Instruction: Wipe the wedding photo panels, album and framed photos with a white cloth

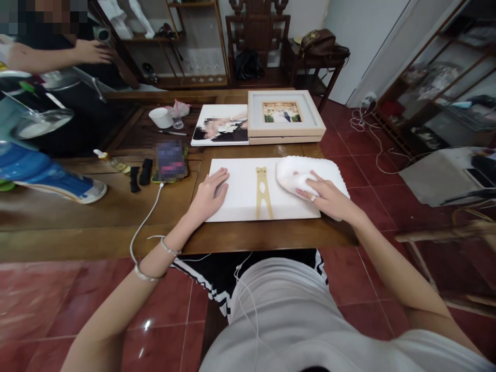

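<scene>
A white rectangular board (238, 199) lies on the wooden table in front of me. Fixed to or resting on its middle is a flat yellow stand (260, 179) with two splayed legs and an oval hole; I cannot tell which. My left hand (211, 194) rests flat on the board's left side, its fingers stretched out and holding nothing. At the right end, my right hand (328, 197) grips a fluffy white cloth (306, 170), which covers that corner and overhangs the table edge. Some right fingertips are hidden in the cloth's folds.
Behind the board lie a photo panel (228, 111) and a pale wooden picture frame (318, 129). Left are a phone (170, 161) on a white cable, a dropper bottle (116, 163) and a large blue bottle (42, 170). Another person's hand (93, 51) is at upper left.
</scene>
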Available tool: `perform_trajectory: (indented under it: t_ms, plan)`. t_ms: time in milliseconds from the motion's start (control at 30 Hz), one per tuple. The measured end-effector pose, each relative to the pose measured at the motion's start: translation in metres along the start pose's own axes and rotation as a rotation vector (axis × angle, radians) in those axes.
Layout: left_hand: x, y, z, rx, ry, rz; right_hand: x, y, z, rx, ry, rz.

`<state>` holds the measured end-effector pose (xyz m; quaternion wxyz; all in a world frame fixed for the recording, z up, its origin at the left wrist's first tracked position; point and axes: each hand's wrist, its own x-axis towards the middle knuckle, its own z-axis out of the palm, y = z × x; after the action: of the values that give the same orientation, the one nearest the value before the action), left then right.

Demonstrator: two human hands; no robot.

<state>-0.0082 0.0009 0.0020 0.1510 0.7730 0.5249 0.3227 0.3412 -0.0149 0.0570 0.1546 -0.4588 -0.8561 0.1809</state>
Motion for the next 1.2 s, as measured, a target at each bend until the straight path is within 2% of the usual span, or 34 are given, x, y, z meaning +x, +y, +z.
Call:
perform_trajectory:
  t_ms: [167,333,433,567,633,700,867,1000,1200]
  plan:
    - [-0.003,0.002,0.001,-0.027,0.018,-0.012,0.017,0.012,0.026,-0.175,0.255,-0.130]
    - [-0.006,0.005,0.000,-0.067,0.036,-0.015,0.011,0.012,0.034,-0.269,0.337,-0.248]
    - [-0.009,0.008,-0.001,-0.091,0.047,-0.038,0.003,0.001,0.033,-0.257,0.303,-0.295]
    - [-0.011,0.011,-0.002,-0.094,0.042,-0.061,-0.017,-0.019,0.026,-0.121,0.142,-0.432]
    - [-0.013,0.012,-0.001,-0.094,0.052,-0.067,-0.025,-0.019,0.023,-0.052,0.074,-0.477]
    - [-0.014,0.013,0.000,-0.098,0.063,-0.075,-0.026,-0.012,0.022,-0.020,0.091,-0.477]
    - [-0.017,0.014,0.001,-0.113,0.073,-0.071,-0.004,0.015,0.028,-0.073,0.331,-0.338]
    - [-0.017,0.015,0.002,-0.108,0.067,-0.061,0.009,0.025,0.029,-0.048,0.333,-0.304]
    - [-0.018,0.020,0.001,-0.071,0.119,-0.092,0.007,0.026,0.028,-0.056,0.328,-0.278]
